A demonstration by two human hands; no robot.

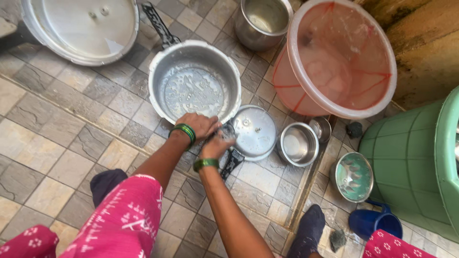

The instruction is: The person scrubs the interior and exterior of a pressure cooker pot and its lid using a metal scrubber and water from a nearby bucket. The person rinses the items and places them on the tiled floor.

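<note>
An aluminium pressure cooker pot (pixel 193 83), wet and soapy inside, stands on the tiled floor with its black handle pointing away. My left hand (pixel 197 125), green bangles at the wrist, lies curled over the pot's near rim. My right hand (pixel 216 145) is just beside it, closed around a small shiny object (pixel 228 131) that is too blurred to name. The cooker's lid (pixel 256 131) lies flat right of my hands, its black handle (pixel 232 162) pointing toward me.
A big aluminium lid (pixel 81 26) lies at the top left and a steel pot (pixel 260 19) at the top. Right: pink tub (pixel 342 57), green bin (pixel 416 157), steel bowl (pixel 299 143), small cup (pixel 321 128), perforated bowl (pixel 354 177), blue mug (pixel 375 222).
</note>
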